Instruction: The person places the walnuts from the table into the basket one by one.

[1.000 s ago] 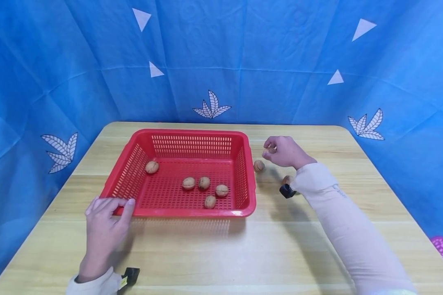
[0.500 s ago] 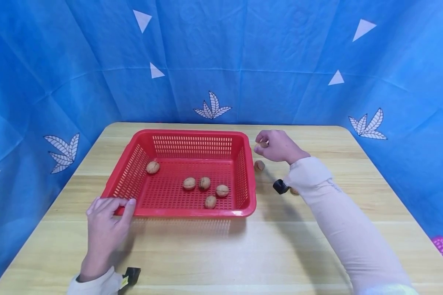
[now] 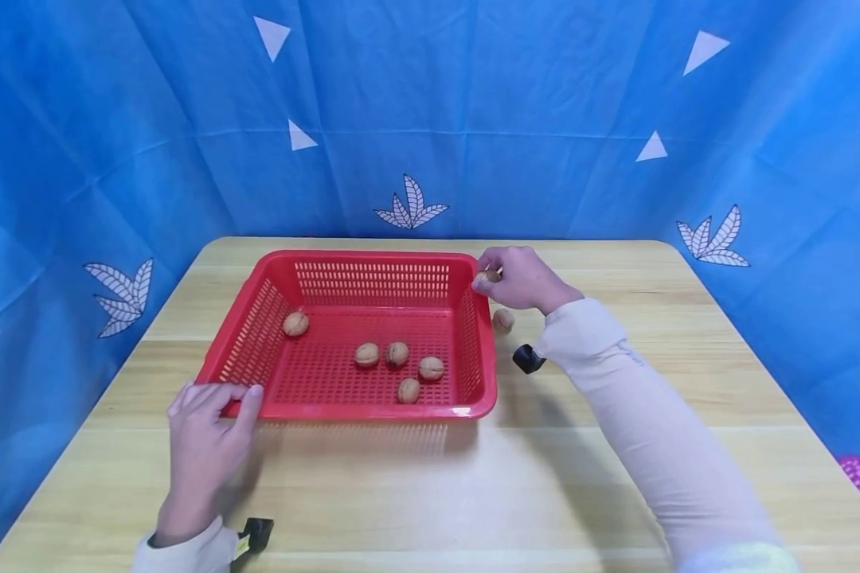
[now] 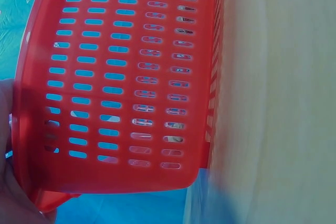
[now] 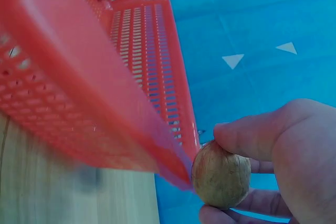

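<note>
A red plastic basket [image 3: 373, 412] with slotted walls stands on the table, several walnuts [image 3: 366, 355] lying on its floor. At the basket's near left corner, my left hand [image 3: 208, 434] grips the rim, thumb over the top; the left wrist view shows that hand [image 4: 10, 171] at the rim's edge. Over the far right corner, my right hand [image 3: 519, 278] pinches a walnut [image 5: 221, 176] between thumb and fingers. In the right wrist view the held walnut overlaps the basket's corner.
A loose walnut [image 3: 503, 321] lies on the table [image 3: 416, 501] just outside the basket's right wall, below my right hand. A blue cloth [image 3: 545, 95] with white triangles and leaves hangs behind the table and at both sides.
My right hand has moved left with its walnut, from right of the basket to its far right corner. Another table walnut is now hidden behind the right sleeve. The left hand stays put.
</note>
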Action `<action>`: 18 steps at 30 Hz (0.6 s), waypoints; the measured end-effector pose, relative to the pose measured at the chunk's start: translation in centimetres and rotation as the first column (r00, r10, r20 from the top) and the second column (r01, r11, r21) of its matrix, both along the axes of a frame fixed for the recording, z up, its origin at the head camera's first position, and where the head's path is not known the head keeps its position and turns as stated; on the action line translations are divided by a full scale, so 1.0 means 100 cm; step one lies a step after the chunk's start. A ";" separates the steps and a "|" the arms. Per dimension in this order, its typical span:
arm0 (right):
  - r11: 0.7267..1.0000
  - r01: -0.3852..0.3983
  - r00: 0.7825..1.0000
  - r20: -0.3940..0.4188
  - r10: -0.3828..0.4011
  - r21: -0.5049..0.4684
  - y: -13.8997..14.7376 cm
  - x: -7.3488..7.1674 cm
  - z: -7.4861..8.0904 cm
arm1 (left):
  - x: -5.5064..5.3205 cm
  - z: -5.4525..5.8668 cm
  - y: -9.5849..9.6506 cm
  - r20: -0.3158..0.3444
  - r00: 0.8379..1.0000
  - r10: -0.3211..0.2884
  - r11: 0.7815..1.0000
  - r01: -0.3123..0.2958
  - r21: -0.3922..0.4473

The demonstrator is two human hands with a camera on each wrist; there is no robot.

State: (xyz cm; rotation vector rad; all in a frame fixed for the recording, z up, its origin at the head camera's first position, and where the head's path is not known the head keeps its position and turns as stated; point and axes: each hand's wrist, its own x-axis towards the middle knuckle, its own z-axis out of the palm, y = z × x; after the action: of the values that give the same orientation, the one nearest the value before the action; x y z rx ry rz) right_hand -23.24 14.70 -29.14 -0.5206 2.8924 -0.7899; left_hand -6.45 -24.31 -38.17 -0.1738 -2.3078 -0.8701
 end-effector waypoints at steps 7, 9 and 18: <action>0.999 -0.049 0.999 -0.020 0.049 -0.004 -0.017 -0.001 0.003 | 0.000 0.000 0.000 0.006 1.000 0.008 1.000 -0.008 -0.005; 0.999 -0.052 0.999 -0.008 0.052 -0.010 -0.022 -0.002 0.003 | 0.001 0.000 -0.001 0.011 1.000 0.011 1.000 -0.011 -0.006; 0.998 -0.069 0.997 0.019 0.069 -0.003 -0.042 0.000 0.003 | 0.000 -0.001 -0.001 0.011 1.000 0.009 1.000 -0.009 -0.009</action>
State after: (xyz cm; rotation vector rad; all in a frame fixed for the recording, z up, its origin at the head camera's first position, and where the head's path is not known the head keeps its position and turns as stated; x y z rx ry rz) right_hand -23.22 10.50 -28.85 -0.6055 2.8394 -0.7845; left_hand -6.47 -24.37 -38.26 -0.1628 -2.3216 -0.8584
